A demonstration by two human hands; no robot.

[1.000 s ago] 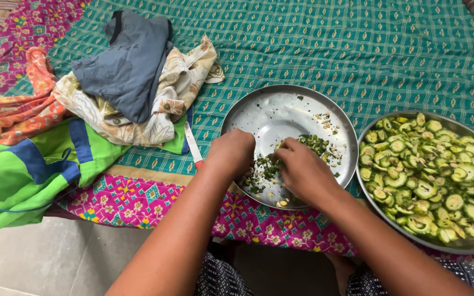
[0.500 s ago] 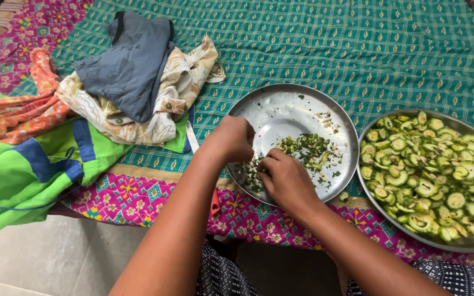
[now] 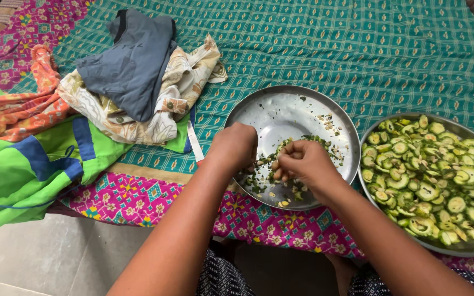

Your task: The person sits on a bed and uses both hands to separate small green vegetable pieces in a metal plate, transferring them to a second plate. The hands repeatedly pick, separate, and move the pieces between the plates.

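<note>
Head camera looks down on both hands over a steel plate (image 3: 281, 112). Right hand (image 3: 303, 161) pinches green scraps (image 3: 264, 178) together; left hand (image 3: 234, 147) curls closed beside it, contents hidden. Sliced gourd (image 3: 429, 175) sits apart in its own steel tray (image 3: 368, 194), keeping cut pieces clean.

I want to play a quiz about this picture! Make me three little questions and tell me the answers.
1. True or false: both hands are over the smaller steel plate.
2. What fills the large steel plate on the right? A) rice B) sliced green vegetable rounds C) water
3. Fill in: the grey garment lies on top of a pile of ____.

Key:
1. True. The left hand and the right hand gather chopped green bits there.
2. B, the green slices.
3. Clothes, on the patterned cloth.
</note>
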